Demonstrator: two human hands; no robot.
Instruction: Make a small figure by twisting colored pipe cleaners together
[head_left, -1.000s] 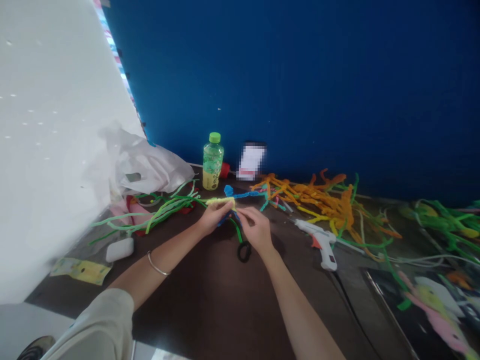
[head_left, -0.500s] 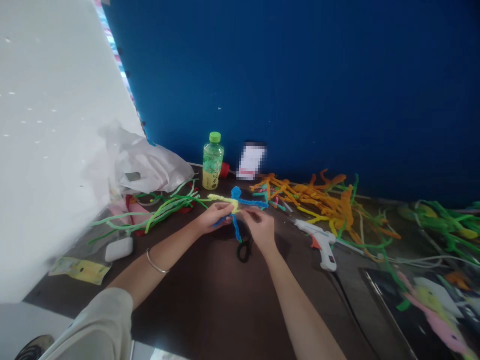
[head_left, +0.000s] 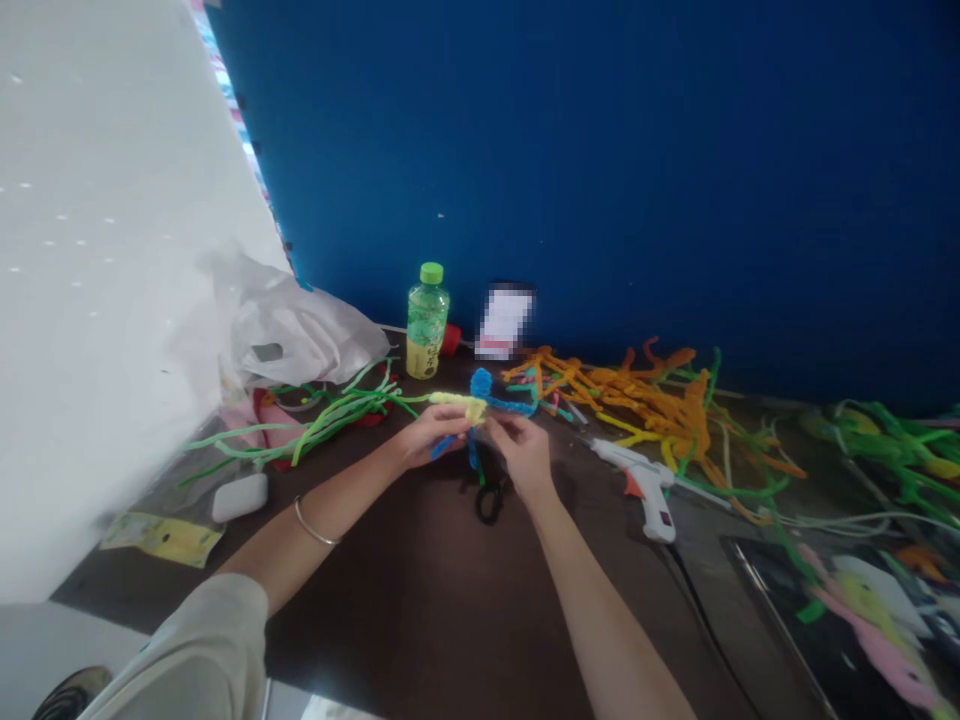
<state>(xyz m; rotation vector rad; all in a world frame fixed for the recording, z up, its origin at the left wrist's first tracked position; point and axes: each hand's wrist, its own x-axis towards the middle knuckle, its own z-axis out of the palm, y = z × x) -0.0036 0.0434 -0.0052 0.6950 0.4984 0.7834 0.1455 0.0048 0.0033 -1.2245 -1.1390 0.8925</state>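
Observation:
Between my two hands is a small figure of twisted blue and yellow pipe cleaners (head_left: 481,383), held just above the table. Its blue top is a rounded loop, and a blue strand reaches out to the right. My left hand (head_left: 435,435) pinches the yellow part from the left, with a blue end showing below the fingers. From the right, my right hand (head_left: 523,452) has thumb and fingertips closed at the yellow middle. Black-handled scissors (head_left: 489,502) lie on the table just below the hands, their blades mostly hidden.
A white glue gun (head_left: 637,475) lies right of my hands, its cord running forward. Orange pipe cleaners (head_left: 645,395) are heaped behind it, green ones (head_left: 330,420) to the left. A green-capped bottle (head_left: 427,325) and a phone (head_left: 504,322) stand by the blue partition (head_left: 585,150).
The figure has turned and shifted slightly right and up. Its lower blue strand now looks shorter, and its right strand bends more. Both hands keep their pinch.

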